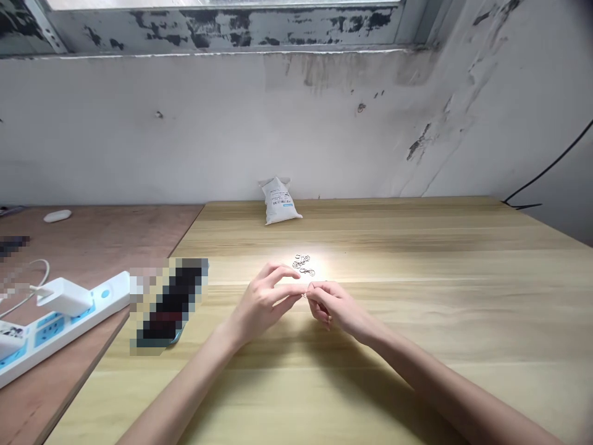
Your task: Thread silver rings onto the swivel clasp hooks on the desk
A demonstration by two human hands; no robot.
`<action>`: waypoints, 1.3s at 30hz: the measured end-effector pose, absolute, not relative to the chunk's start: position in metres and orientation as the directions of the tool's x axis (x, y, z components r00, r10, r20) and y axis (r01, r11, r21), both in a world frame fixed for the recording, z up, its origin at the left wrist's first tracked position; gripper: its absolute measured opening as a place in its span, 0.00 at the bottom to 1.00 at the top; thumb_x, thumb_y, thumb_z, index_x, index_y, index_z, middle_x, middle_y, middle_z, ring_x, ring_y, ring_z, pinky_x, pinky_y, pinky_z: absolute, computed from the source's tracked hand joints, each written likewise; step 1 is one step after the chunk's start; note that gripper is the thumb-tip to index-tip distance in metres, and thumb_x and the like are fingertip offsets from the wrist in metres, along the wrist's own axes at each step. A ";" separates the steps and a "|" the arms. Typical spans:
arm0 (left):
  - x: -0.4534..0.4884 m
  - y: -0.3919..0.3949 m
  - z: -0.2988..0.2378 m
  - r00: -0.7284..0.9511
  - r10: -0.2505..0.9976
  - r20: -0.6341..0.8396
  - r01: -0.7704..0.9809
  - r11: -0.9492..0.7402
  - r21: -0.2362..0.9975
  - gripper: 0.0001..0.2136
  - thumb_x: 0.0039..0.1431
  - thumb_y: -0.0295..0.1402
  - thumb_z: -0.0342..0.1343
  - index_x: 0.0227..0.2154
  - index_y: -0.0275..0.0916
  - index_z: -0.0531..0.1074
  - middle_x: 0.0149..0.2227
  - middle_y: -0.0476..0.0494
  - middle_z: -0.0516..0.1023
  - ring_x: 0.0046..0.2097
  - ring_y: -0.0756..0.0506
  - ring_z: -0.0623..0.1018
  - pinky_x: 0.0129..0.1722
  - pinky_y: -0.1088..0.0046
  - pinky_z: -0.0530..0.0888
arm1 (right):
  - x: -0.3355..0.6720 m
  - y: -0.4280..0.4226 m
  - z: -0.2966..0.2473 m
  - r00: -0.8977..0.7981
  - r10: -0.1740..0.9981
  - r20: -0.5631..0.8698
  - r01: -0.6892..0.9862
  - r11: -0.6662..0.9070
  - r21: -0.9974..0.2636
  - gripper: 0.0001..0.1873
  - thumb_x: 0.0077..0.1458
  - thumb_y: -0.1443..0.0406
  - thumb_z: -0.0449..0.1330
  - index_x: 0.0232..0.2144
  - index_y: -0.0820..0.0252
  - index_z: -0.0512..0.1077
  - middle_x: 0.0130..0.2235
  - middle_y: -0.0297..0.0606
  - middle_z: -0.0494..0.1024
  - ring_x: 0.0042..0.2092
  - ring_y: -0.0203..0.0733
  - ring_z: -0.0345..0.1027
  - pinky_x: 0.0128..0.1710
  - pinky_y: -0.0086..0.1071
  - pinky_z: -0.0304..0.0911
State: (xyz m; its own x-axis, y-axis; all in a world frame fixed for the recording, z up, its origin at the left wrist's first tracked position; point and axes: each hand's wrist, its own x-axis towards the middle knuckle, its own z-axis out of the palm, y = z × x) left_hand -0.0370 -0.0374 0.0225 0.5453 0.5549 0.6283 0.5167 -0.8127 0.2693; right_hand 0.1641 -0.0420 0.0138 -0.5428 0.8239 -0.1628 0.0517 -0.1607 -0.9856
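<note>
Left hand [262, 303] and right hand [336, 307] meet fingertip to fingertip, both pinching a tiny metal piece [306, 295], its axis too small to tell; the heap of rings [303, 264] lies just beyond at twelve o'clock, near both alike.

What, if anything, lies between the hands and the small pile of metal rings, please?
Nothing visible does: only bare tabletop separates the left hand and right hand from the pile of metal rings beyond them; the white bag lies farther back.
</note>
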 end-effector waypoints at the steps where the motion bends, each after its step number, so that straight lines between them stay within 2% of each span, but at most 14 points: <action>1: -0.036 -0.039 0.023 0.566 0.529 0.633 0.525 -0.823 0.218 0.10 0.63 0.25 0.53 0.42 0.45 0.76 0.43 0.43 0.77 0.48 0.45 0.73 0.44 0.66 0.76 | 0.166 -0.044 0.013 -0.547 0.821 -0.165 0.043 -0.170 -0.985 0.19 0.61 0.58 0.51 0.19 0.57 0.57 0.18 0.26 0.58 0.20 0.30 0.49 0.19 0.26 0.52; 5: -0.031 -0.045 0.020 0.648 0.421 0.635 0.524 -0.851 0.030 0.09 0.61 0.23 0.54 0.38 0.42 0.74 0.44 0.44 0.78 0.49 0.44 0.75 0.44 0.66 0.76 | 0.169 -0.051 0.012 -0.550 0.816 -0.176 -0.018 -0.223 -0.975 0.21 0.61 0.54 0.53 0.19 0.56 0.56 0.17 0.25 0.54 0.19 0.30 0.47 0.18 0.26 0.53; 8: -0.028 -0.048 0.016 0.643 0.395 0.656 0.538 -0.843 -0.019 0.08 0.59 0.21 0.55 0.36 0.41 0.73 0.44 0.44 0.79 0.49 0.44 0.75 0.45 0.66 0.75 | 0.168 -0.054 0.012 -0.560 0.813 -0.162 -0.062 -0.236 -0.970 0.22 0.61 0.53 0.53 0.21 0.56 0.57 0.18 0.26 0.56 0.19 0.31 0.50 0.18 0.27 0.54; 12: -0.029 -0.050 0.017 0.576 0.413 0.706 0.568 -0.823 0.017 0.10 0.56 0.21 0.57 0.38 0.40 0.73 0.44 0.43 0.78 0.50 0.43 0.75 0.46 0.66 0.75 | 0.166 -0.058 0.014 -0.599 0.794 -0.105 -0.112 -0.213 -0.971 0.20 0.64 0.54 0.52 0.23 0.58 0.59 0.20 0.27 0.61 0.21 0.31 0.56 0.21 0.27 0.57; 15: -0.030 -0.052 0.021 0.571 0.409 0.712 0.562 -0.827 0.025 0.11 0.55 0.22 0.58 0.40 0.41 0.73 0.44 0.43 0.79 0.49 0.43 0.75 0.46 0.66 0.75 | 0.162 -0.062 0.012 -0.614 0.785 -0.082 -0.191 -0.249 -0.950 0.20 0.65 0.55 0.51 0.23 0.58 0.60 0.20 0.27 0.63 0.21 0.30 0.57 0.23 0.26 0.59; 22: -0.029 -0.056 0.020 0.557 0.378 0.739 0.578 -0.816 -0.018 0.10 0.55 0.22 0.60 0.39 0.41 0.74 0.43 0.45 0.80 0.49 0.44 0.75 0.45 0.66 0.74 | 0.158 -0.062 0.004 -0.583 0.785 -0.209 -0.282 -0.437 -0.854 0.20 0.60 0.51 0.55 0.24 0.58 0.60 0.16 0.26 0.64 0.16 0.29 0.55 0.17 0.24 0.57; 29: -0.026 -0.058 0.019 0.539 0.380 0.752 0.561 -0.827 0.016 0.11 0.55 0.20 0.59 0.38 0.39 0.75 0.43 0.44 0.79 0.50 0.44 0.75 0.47 0.67 0.73 | 0.160 -0.060 0.004 -0.561 0.794 -0.234 -0.283 -0.449 -0.847 0.20 0.60 0.53 0.56 0.23 0.59 0.60 0.16 0.27 0.66 0.16 0.29 0.58 0.17 0.23 0.58; 34: -0.028 -0.057 0.017 0.565 0.358 0.744 0.571 -0.820 -0.040 0.10 0.54 0.20 0.60 0.38 0.39 0.75 0.43 0.44 0.80 0.50 0.44 0.75 0.47 0.67 0.73 | 0.157 -0.060 -0.003 -0.605 0.758 -0.244 -0.303 -0.503 -0.810 0.19 0.60 0.54 0.55 0.23 0.59 0.60 0.16 0.28 0.66 0.16 0.30 0.58 0.16 0.25 0.59; 37: -0.029 -0.056 0.017 0.547 0.371 0.751 0.594 -0.803 -0.036 0.08 0.54 0.21 0.59 0.35 0.40 0.75 0.42 0.45 0.80 0.50 0.44 0.75 0.48 0.66 0.72 | 0.156 -0.062 -0.003 -0.614 0.759 -0.219 -0.274 -0.465 -0.842 0.20 0.62 0.52 0.53 0.24 0.58 0.60 0.17 0.28 0.66 0.17 0.31 0.58 0.18 0.26 0.59; 39: -0.028 -0.056 0.016 0.510 0.412 0.755 0.633 -0.774 -0.005 0.07 0.54 0.22 0.59 0.33 0.40 0.74 0.42 0.45 0.80 0.50 0.43 0.75 0.50 0.65 0.71 | 0.156 -0.065 -0.001 -0.581 0.791 -0.194 -0.186 -0.361 -0.914 0.20 0.64 0.51 0.49 0.25 0.58 0.60 0.18 0.28 0.65 0.18 0.32 0.58 0.21 0.27 0.59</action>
